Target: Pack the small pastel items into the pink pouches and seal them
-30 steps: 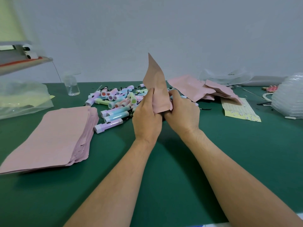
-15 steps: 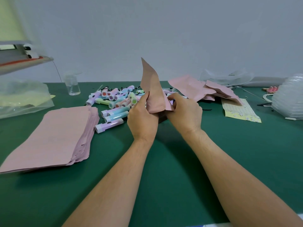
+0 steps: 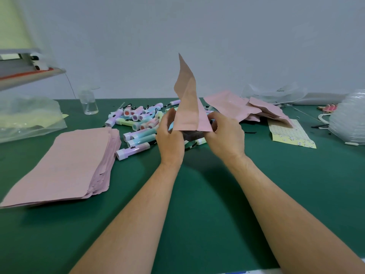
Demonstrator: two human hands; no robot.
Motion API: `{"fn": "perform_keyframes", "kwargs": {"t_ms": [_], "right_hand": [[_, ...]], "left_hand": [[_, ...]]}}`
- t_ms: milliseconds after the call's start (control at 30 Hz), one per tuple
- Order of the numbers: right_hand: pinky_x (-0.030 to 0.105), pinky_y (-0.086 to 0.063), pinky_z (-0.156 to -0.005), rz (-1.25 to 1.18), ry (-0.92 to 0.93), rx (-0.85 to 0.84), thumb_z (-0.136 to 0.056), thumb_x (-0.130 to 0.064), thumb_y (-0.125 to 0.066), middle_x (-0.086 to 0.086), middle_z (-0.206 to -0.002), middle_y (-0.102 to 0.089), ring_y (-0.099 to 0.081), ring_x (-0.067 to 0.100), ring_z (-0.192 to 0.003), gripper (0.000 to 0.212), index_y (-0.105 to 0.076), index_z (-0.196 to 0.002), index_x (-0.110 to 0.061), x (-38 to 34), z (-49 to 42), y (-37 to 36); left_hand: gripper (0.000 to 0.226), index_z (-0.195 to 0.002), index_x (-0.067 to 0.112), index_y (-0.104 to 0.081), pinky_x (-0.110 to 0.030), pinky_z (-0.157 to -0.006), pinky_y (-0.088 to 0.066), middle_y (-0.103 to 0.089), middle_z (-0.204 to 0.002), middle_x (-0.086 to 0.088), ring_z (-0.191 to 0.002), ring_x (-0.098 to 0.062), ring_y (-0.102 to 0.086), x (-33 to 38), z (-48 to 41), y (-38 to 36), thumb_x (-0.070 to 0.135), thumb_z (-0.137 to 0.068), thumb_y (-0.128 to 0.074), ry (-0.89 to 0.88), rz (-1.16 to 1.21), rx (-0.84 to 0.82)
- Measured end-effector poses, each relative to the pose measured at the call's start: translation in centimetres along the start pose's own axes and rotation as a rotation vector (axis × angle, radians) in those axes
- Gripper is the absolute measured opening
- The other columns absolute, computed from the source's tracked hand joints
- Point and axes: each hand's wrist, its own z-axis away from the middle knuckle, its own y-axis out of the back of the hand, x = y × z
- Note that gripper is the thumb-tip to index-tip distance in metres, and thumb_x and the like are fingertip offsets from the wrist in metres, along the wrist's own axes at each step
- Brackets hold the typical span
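Note:
I hold a pink pouch point(image 3: 187, 103) upright over the table's middle, its open mouth facing down toward me. My left hand point(image 3: 169, 137) pinches the mouth's left edge and my right hand point(image 3: 223, 135) pinches its right edge. Something dark shows just under the mouth between my hands; what it is cannot be told. Behind and left of my hands lies a heap of pastel tube-shaped items point(image 3: 138, 123) with black loops. A thick stack of flat pink pouches point(image 3: 65, 165) lies at the left. A loose pile of pink pouches point(image 3: 246, 109) lies behind my right hand.
The table has a green mat point(image 3: 197, 194). A clear small bottle point(image 3: 88, 101) stands at the back left beside a clear plastic bag point(image 3: 27, 117). A yellow patterned sheet point(image 3: 290, 135), a stack of clear plastic point(image 3: 349, 119) and scissors sit at the right.
The pouch has risen and turned more upright. My hands have drawn slightly apart, spreading its lower mouth, and my fingers have shifted to its edges.

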Motion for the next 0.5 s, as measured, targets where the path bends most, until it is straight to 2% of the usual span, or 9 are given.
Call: {"fn": "perform_keyframes", "kwargs": {"t_ms": [100, 167, 233, 300, 333, 400, 467, 500], "right_hand": [[0.031, -0.034, -0.051, 0.034, 0.011, -0.128, -0.088, -0.025, -0.046, -0.004, -0.065, -0.058, -0.052, 0.021, -0.062, 0.017, -0.05, -0.072, -0.021, -0.1, 0.2, -0.7], [0.037, -0.043, -0.057, 0.064, 0.007, -0.161, -0.093, -0.022, -0.045, 0.003, -0.075, -0.064, -0.058, 0.031, -0.072, 0.017, -0.05, -0.076, -0.021, -0.3, 0.3, -0.9], [0.038, -0.044, -0.059, 0.062, -0.018, -0.16, -0.093, -0.019, -0.045, 0.004, -0.084, -0.067, -0.058, 0.032, -0.078, 0.013, -0.057, -0.092, -0.024, -0.2, 0.3, -0.9], [0.036, -0.039, -0.061, 0.078, -0.048, -0.158, -0.086, -0.011, -0.047, 0.001, -0.094, -0.068, -0.056, 0.03, -0.082, 0.041, -0.057, -0.123, -0.026, 0.0, 0.1, -0.8], [0.035, -0.038, -0.062, 0.105, -0.073, -0.161, -0.083, -0.008, -0.048, 0.001, -0.097, -0.068, -0.055, 0.029, -0.083, 0.052, -0.054, -0.131, -0.027, 0.3, -0.1, -0.7], [0.035, -0.038, -0.065, 0.141, -0.111, -0.17, -0.083, -0.008, -0.049, 0.003, -0.098, -0.067, -0.053, 0.029, -0.084, 0.055, -0.052, -0.135, -0.026, 0.6, -0.2, -0.5], [0.035, -0.041, -0.066, 0.095, -0.105, -0.201, -0.088, -0.012, -0.05, 0.001, -0.095, -0.068, -0.057, 0.029, -0.084, 0.048, -0.053, -0.134, -0.027, 0.6, -0.1, -0.6], [0.035, -0.044, -0.067, 0.062, -0.074, -0.222, -0.092, -0.016, -0.05, -0.002, -0.093, -0.069, -0.061, 0.029, -0.083, 0.043, -0.053, -0.133, -0.028, 0.6, -0.1, -0.6]], "left_hand": [[0.066, -0.152, 0.026, -0.049, -0.049, -0.109, -0.053, -0.065, -0.141, 0.002, -0.13, -0.021, -0.063, -0.1, -0.1, -0.3, 0.037, -0.088, -0.057, 0.146, 0.091, -0.164], [0.072, -0.157, 0.03, -0.039, -0.041, -0.096, -0.062, -0.066, -0.139, 0.003, -0.12, -0.017, -0.07, -0.5, 0.1, -0.5, 0.039, -0.089, -0.062, 0.217, 0.089, -0.222], [0.067, -0.158, 0.028, -0.036, -0.041, -0.091, -0.064, -0.069, -0.132, 0.003, -0.113, -0.018, -0.072, -0.9, -0.1, -0.5, 0.027, -0.097, -0.064, 0.216, 0.041, -0.217], [0.059, -0.156, 0.025, -0.042, -0.041, -0.093, -0.062, -0.066, -0.123, 0.011, -0.112, -0.014, -0.069, -1.0, -0.5, -0.2, 0.006, -0.102, -0.053, 0.189, -0.034, -0.142], [0.059, -0.154, 0.024, -0.046, -0.041, -0.094, -0.061, -0.064, -0.124, 0.012, -0.113, -0.013, -0.067, -0.9, -0.7, -0.1, 0.0, -0.1, -0.047, 0.194, -0.051, -0.096], [0.058, -0.146, 0.023, -0.055, -0.043, -0.09, -0.063, -0.065, -0.133, -0.001, -0.114, -0.023, -0.07, -0.6, -1.0, 0.0, -0.003, -0.097, -0.04, 0.249, 0.011, -0.056], [0.05, -0.138, 0.02, -0.062, -0.041, -0.076, -0.066, -0.072, -0.127, -0.008, -0.106, -0.028, -0.075, -0.4, -0.9, 0.0, -0.002, -0.099, -0.04, 0.296, 0.098, -0.074], [0.046, -0.136, 0.019, -0.065, -0.041, -0.075, -0.066, -0.075, -0.122, -0.01, -0.104, -0.029, -0.076, -0.4, -0.9, -0.1, 0.0, -0.1, -0.042, 0.316, 0.133, -0.091]]}}
